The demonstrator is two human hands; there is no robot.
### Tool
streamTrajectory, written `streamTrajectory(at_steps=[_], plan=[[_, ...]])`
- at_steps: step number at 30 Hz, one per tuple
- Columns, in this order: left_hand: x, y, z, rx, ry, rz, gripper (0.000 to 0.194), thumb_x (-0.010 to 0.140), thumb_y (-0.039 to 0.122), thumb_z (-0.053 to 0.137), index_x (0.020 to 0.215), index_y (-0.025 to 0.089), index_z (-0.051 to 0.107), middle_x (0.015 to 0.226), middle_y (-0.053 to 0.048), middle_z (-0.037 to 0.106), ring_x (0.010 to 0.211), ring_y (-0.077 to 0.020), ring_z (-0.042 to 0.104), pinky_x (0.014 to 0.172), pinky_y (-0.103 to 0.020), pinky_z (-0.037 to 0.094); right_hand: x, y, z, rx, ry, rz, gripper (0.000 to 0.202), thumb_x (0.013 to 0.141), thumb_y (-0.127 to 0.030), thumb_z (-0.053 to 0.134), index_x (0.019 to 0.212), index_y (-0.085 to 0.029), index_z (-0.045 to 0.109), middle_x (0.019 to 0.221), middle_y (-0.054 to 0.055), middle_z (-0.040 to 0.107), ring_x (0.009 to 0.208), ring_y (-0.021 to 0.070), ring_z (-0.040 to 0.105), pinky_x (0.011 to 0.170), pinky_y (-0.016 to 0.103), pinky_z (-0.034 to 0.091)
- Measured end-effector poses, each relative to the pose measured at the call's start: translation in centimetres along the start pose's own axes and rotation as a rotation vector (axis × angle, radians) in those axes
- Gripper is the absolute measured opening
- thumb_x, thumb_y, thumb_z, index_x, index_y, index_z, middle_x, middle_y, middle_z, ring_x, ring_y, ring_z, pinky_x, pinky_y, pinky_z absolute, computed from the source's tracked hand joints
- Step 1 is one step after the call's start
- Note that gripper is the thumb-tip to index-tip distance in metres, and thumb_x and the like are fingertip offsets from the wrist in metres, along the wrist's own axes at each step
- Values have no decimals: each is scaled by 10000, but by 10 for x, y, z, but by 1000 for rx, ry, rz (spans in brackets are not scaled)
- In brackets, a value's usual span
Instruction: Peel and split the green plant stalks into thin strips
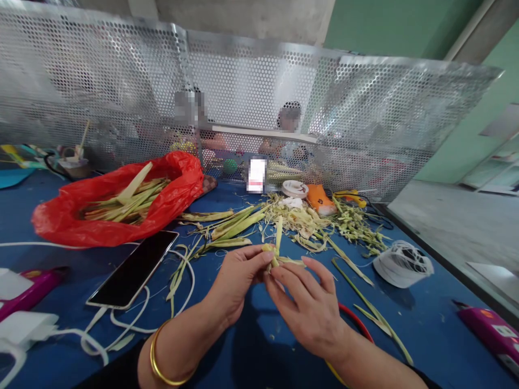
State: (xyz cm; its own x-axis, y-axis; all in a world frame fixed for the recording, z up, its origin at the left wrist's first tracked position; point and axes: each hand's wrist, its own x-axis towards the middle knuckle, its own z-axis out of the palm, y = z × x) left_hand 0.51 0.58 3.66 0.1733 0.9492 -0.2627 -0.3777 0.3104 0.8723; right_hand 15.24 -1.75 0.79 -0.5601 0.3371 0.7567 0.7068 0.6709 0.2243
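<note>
Between my two hands is a small folded piece of pale green corn husk [279,232], with one strip standing up and another pointing right. My left hand [241,275] pinches it from the left between thumb and fingers. From the right, my right hand [306,297] closes its fingertips on the lower part of the same piece; its thumb is mostly hidden. Just beyond my hands lie long husk strips [239,224] and a heap of torn husk shreds [300,219] on the blue table [259,346].
A red plastic bag [97,232] of husks stands left, near a phone [133,270] with white cables. At right are a white spool [403,265], yellow-handled scissors [352,198], an orange packet [320,200] and a purple device [492,335]. A perforated metal screen [251,75] rises behind, with people beyond it.
</note>
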Motion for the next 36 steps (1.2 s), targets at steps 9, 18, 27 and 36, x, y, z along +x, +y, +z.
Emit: streamTrajectory(at_steps=[9, 18, 27, 36], plan=[[1, -8, -1, 83, -68, 28, 239, 662, 309, 763, 833, 143, 748, 780, -38, 699, 680, -116, 603, 673, -226, 482, 7, 5, -4, 303, 53, 315, 124, 849, -109, 559, 877, -196, 642, 836, 28, 686, 808, 160, 614, 909, 376, 393], [2, -5, 0, 189, -61, 23, 324, 646, 297, 773, 929, 144, 738, 748, -46, 725, 690, -155, 655, 706, -267, 511, 16, 14, 6, 1265, -23, 1324, 240, 725, -352, 697, 649, -170, 561, 596, -34, 532, 561, 99, 462, 548, 227, 382], [6, -6, -2, 159, 39, 58, 302, 657, 310, 758, 914, 153, 729, 748, -22, 702, 630, -101, 602, 638, -203, 477, 14, 14, 7, 1181, -151, 1285, 232, 769, -391, 655, 823, -187, 560, 696, -5, 627, 614, 141, 579, 580, 254, 450], [5, -3, -1, 273, 64, 107, 223, 613, 220, 724, 824, 153, 749, 662, -8, 662, 605, -106, 561, 599, -203, 437, 11, 17, -9, 215, -52, 204, 212, 894, -94, 493, 959, -210, 657, 834, 30, 698, 763, 152, 617, 866, 352, 376]])
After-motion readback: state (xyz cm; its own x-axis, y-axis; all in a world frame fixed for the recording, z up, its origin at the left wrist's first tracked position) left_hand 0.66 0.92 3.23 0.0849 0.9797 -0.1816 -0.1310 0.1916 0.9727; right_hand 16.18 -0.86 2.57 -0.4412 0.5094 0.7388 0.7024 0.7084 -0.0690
